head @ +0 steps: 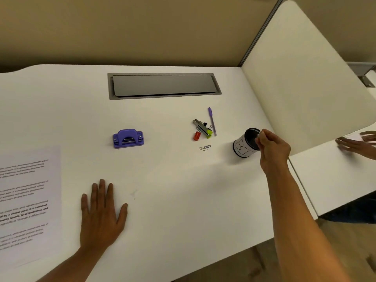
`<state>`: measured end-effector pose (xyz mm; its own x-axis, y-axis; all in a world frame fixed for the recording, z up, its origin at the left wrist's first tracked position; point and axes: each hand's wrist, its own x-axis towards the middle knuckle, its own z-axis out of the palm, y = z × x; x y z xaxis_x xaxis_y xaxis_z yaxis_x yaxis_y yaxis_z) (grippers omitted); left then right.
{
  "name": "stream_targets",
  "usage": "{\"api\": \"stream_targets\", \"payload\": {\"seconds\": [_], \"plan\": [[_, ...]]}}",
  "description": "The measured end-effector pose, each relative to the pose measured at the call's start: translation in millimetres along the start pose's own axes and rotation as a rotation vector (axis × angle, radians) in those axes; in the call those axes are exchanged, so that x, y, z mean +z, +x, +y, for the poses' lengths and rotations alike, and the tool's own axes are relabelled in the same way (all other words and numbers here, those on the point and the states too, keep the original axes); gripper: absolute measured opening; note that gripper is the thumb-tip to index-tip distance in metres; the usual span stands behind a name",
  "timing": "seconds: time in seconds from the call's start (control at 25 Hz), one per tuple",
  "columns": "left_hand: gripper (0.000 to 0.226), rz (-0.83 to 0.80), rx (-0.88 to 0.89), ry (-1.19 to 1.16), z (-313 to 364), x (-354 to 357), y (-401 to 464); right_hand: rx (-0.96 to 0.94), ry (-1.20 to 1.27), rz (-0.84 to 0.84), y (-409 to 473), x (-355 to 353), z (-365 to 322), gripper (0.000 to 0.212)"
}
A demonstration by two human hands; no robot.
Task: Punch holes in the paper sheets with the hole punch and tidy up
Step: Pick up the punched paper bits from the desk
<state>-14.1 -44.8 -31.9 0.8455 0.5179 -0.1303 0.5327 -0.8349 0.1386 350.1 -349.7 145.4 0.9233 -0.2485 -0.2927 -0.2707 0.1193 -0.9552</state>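
A purple hole punch (128,138) stands on the white desk (173,180), left of centre. Printed paper sheets (26,204) lie flat at the left edge. My left hand (101,212) rests flat on the desk, fingers spread, holding nothing, to the right of the sheets. My right hand (271,148) is over the mouth of a black pen cup with a white label (245,146), tilted toward me; its fingertips pinch something small and pale at the cup's rim, too small to identify.
A stapler with a green end (202,128), a purple pen (212,121), a small red item (196,136) and paper clips (204,148) lie between punch and cup. A grey cable hatch (163,85) sits at the back. A white divider panel (301,78) stands right; another person's hands (360,142) show beyond it.
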Motion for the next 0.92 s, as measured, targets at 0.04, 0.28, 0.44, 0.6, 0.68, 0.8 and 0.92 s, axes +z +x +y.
{"api": "stream_targets", "payload": {"seconds": [0.04, 0.28, 0.44, 0.6, 0.68, 0.8, 0.92], "plan": [[0.082, -0.005, 0.000, 0.001, 0, 0, 0, -0.048, -0.140, 0.037, 12, -5, -4, 0.012], [0.078, 0.000, 0.083, 0.021, 2, 1, -1, -0.210, -0.817, 0.047, 48, -9, -2, 0.015], [0.076, -0.001, 0.099, 0.018, 2, -1, 0, -0.255, -1.033, 0.013, 56, -1, -4, 0.019], [0.076, 0.000, 0.093, -0.004, 2, -1, -1, -0.314, -1.111, 0.004, 53, 2, -8, 0.021], [0.076, 0.003, 0.093, -0.013, 1, -2, -1, -0.333, -1.103, 0.004, 51, 2, -8, 0.023], [0.076, 0.008, 0.091, -0.025, 3, -3, -1, -0.323, -1.040, 0.019, 48, 1, -4, 0.023], [0.075, 0.010, 0.087, -0.032, 2, -1, -1, -0.300, -1.023, 0.034, 47, 0, 1, 0.018]]}}
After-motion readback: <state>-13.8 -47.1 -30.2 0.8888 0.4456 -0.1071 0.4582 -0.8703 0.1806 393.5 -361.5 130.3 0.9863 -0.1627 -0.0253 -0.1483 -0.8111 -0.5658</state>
